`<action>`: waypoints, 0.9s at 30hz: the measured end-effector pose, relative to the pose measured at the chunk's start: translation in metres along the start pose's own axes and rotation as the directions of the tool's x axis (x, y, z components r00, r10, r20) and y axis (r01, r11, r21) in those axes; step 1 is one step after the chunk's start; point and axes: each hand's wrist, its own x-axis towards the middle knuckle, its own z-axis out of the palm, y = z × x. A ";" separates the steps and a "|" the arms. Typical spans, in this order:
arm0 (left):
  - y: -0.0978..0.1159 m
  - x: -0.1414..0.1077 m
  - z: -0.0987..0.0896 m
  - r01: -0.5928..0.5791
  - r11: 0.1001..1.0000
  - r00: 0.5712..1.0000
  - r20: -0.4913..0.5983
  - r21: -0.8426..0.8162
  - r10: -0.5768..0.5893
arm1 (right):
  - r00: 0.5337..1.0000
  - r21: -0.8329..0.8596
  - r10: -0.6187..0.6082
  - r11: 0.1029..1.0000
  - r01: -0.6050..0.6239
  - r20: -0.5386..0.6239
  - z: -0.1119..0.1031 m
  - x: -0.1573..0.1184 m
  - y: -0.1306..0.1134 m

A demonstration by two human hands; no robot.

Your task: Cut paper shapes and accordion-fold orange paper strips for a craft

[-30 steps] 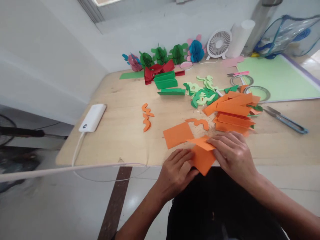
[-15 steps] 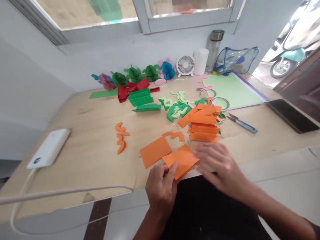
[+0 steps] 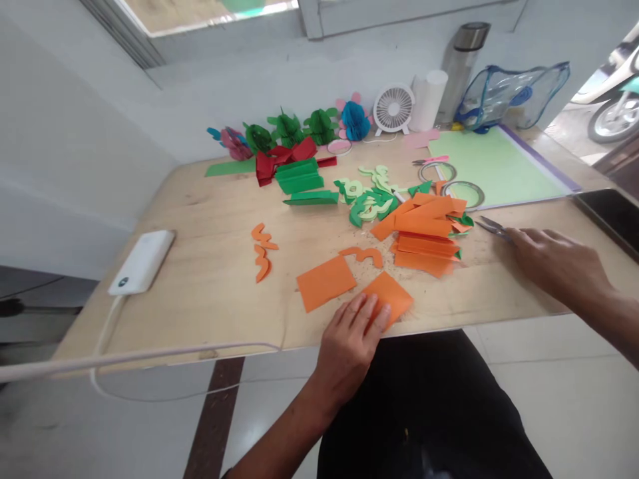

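My left hand [image 3: 353, 339] lies with its fingers stretched out over a folded orange paper [image 3: 393, 297] at the table's front edge, pressing it down. At the right, my right hand [image 3: 556, 265] is closed over the handle of the thread snips [image 3: 494, 228]; only their metal blades show, pointing left, still at the tabletop. Beside the left hand lies a flat orange paper rectangle [image 3: 327, 283]. Just behind it is a wavy orange cutout [image 3: 363, 255]. A pile of folded orange papers [image 3: 424, 226] sits between the two hands, farther back.
Green cutouts [image 3: 372, 203], folded green paper [image 3: 299, 178] and red paper [image 3: 284, 156] lie toward the wall. Tape rolls [image 3: 463, 193] rest near a pale green sheet [image 3: 519, 169]. A phone [image 3: 612, 216] is at the right, a white power bank [image 3: 141, 263] with cable at the left.
My right hand has left the orange paper and reached right onto the thread snips. My left hand has gone from pinching the paper to lying flat on it. The view has shifted.
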 end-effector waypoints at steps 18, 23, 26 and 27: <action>-0.017 -0.002 -0.017 0.022 0.996 0.990 0.136 0.083 -0.033 | 0.900 0.842 0.218 0.324 -0.432 0.378 -0.052 -0.057 -0.077; -0.003 0.010 -0.011 0.135 0.977 0.964 0.207 0.165 -0.168 | 0.889 0.883 -0.031 0.139 -0.449 0.457 -0.064 -0.072 -0.138; 0.000 0.009 -0.006 0.179 0.968 0.959 0.188 0.175 -0.211 | 0.844 0.841 -0.039 0.122 -0.527 0.534 -0.070 -0.076 -0.152; 0.000 0.008 -0.005 0.185 0.969 0.961 0.174 0.166 -0.214 | 0.837 0.836 -0.050 0.111 -0.538 0.545 -0.071 -0.079 -0.155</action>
